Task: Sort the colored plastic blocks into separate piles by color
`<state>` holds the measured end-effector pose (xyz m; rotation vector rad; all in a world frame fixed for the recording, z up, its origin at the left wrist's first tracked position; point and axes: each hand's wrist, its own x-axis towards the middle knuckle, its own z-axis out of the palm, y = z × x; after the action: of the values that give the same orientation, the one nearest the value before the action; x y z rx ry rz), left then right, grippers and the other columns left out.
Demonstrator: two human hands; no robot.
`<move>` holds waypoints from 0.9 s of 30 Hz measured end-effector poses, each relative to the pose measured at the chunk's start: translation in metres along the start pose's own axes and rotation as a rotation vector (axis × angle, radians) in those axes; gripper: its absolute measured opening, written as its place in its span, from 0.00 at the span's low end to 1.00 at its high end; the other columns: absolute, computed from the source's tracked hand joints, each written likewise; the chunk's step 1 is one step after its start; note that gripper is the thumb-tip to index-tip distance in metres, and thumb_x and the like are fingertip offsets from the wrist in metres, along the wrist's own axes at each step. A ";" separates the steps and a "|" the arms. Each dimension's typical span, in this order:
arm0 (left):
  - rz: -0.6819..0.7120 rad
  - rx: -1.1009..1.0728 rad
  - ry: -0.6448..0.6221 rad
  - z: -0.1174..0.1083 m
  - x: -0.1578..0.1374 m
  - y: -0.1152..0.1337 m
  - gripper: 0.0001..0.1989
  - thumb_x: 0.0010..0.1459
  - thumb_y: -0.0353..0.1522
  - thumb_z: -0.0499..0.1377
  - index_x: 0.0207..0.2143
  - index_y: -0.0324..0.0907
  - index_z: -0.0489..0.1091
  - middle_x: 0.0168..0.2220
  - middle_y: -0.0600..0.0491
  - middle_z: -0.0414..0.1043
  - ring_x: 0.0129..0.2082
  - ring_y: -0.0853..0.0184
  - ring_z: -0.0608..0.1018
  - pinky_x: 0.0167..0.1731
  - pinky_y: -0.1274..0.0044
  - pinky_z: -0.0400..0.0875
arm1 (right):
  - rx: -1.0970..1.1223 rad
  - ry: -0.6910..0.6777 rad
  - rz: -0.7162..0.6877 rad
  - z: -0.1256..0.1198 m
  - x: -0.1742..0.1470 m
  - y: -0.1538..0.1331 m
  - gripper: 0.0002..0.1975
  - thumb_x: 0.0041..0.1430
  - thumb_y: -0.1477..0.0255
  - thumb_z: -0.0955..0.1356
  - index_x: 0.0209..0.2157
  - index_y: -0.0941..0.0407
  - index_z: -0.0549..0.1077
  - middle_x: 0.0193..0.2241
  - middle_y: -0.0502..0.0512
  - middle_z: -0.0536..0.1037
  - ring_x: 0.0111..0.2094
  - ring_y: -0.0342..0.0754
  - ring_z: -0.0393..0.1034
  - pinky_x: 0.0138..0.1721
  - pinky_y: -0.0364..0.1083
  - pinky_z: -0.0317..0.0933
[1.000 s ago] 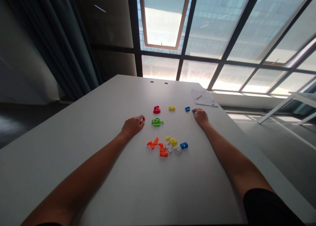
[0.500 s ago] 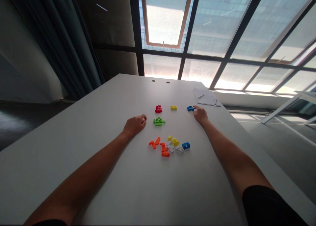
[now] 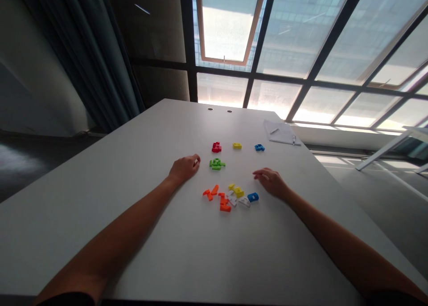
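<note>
My left hand [image 3: 185, 169] rests on the table with its fingers curled in; a small pale gap shows by the thumb and I see nothing held. To its right sits a green toy piece [image 3: 217, 164], apart from it. My right hand [image 3: 271, 181] is open, fingers stretched leftward and holding nothing. Below its fingertips lies a blue block [image 3: 253, 197], beside white pieces [image 3: 244, 201], yellow pieces [image 3: 238, 191] and several orange pieces [image 3: 224, 203]. Farther back, a red piece [image 3: 216, 147], a yellow piece [image 3: 237, 145] and a blue piece [image 3: 259, 148] stand in a row.
The white table [image 3: 150, 261] stretches toward large windows. Papers with pens [image 3: 282, 132] lie at its far right edge. Two round holes are set in the far end. A dark curtain [image 3: 80, 52] hangs on the left, and a white table frame [image 3: 384, 150] stands to the right.
My right hand has let go of the blue piece in the back row and drawn back toward me, its fingers now near the front cluster. The left hand stays put.
</note>
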<state>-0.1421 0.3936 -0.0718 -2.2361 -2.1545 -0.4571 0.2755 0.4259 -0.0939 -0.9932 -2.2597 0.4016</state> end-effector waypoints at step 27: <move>0.009 0.021 0.003 0.000 0.001 0.000 0.13 0.66 0.37 0.53 0.46 0.50 0.75 0.41 0.49 0.83 0.38 0.56 0.82 0.35 0.72 0.71 | -0.332 0.074 0.139 -0.022 0.038 0.067 0.10 0.66 0.71 0.68 0.44 0.56 0.81 0.43 0.61 0.82 0.44 0.55 0.76 0.53 0.53 0.68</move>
<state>-0.1422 0.3947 -0.0713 -2.2320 -2.1372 -0.4355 0.3072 0.4991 -0.0948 -1.3148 -2.2403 0.0432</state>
